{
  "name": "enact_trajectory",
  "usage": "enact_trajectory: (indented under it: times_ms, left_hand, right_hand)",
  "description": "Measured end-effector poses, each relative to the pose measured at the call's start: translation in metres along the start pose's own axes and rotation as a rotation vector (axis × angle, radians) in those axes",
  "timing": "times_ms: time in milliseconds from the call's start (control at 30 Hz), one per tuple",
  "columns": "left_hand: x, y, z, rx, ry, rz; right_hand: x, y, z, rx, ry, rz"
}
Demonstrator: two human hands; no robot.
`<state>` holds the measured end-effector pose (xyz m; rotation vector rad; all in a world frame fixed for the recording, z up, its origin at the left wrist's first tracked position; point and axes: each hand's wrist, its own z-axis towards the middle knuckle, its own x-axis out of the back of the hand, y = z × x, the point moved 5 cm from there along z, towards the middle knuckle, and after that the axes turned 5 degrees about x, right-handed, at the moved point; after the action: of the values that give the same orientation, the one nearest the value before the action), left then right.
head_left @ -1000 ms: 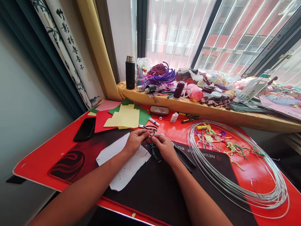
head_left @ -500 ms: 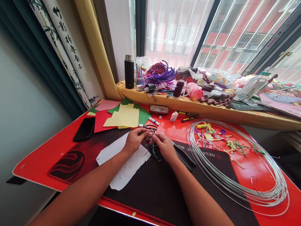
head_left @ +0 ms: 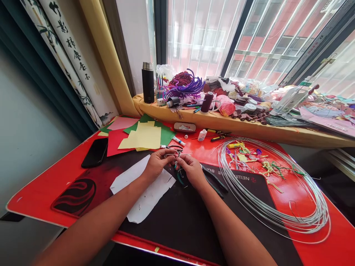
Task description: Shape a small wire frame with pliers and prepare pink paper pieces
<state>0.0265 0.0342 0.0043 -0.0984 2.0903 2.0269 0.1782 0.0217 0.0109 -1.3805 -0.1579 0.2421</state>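
Note:
My left hand [head_left: 158,162] and my right hand [head_left: 191,170] meet over the dark mat [head_left: 177,218], fingertips pinched close together. Between them is a small piece of thin wire [head_left: 179,153], held by both hands; its exact shape is too small to tell. Under my left hand and wrist lies a white paper sheet [head_left: 146,199]. Pliers with dark green handles [head_left: 215,181] rest just right of my right hand. Another dark green handle [head_left: 180,177] shows below my fingertips, and scissors [head_left: 176,147] lie behind them.
A large wire coil [head_left: 313,221] rings yarn scraps [head_left: 270,168] at right. Coloured paper [head_left: 146,136] and a black phone [head_left: 94,152] lie at left. Behind are a glue bottle [head_left: 202,135], a glasses-like case [head_left: 185,127] and a crowded sill with a black flask [head_left: 148,83].
The view has shifted slightly, so the scene sits a little further left. Both hands remain together at the wire, with a small change in finger position.

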Motion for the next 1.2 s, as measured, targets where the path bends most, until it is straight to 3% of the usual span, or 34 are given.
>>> enact_trajectory:
  times_ms: [133, 367, 667, 1000, 1200]
  left_hand:
    - [0.002, 0.002, 0.001, -0.03, -0.025, -0.009]
    - [0.009, 0.012, 0.001, -0.136, -0.137, 0.208]
    - [0.011, 0.018, -0.001, -0.13, -0.264, 0.362]
    - [0.014, 0.013, 0.001, -0.074, -0.362, 0.282]
    - [0.011, 0.013, 0.0, -0.046, -0.349, 0.216]
  right_hand:
    - [0.001, 0.0, 0.001, 0.026, -0.006, -0.021]
    - [0.002, 0.005, 0.0, 0.011, -0.034, -0.103]
    - [-0.001, -0.002, -0.001, 0.056, -0.102, -0.182]
    - [-0.006, -0.005, -0.002, 0.061, -0.13, -0.159]
    - [-0.006, -0.003, -0.002, 0.061, -0.125, -0.178]
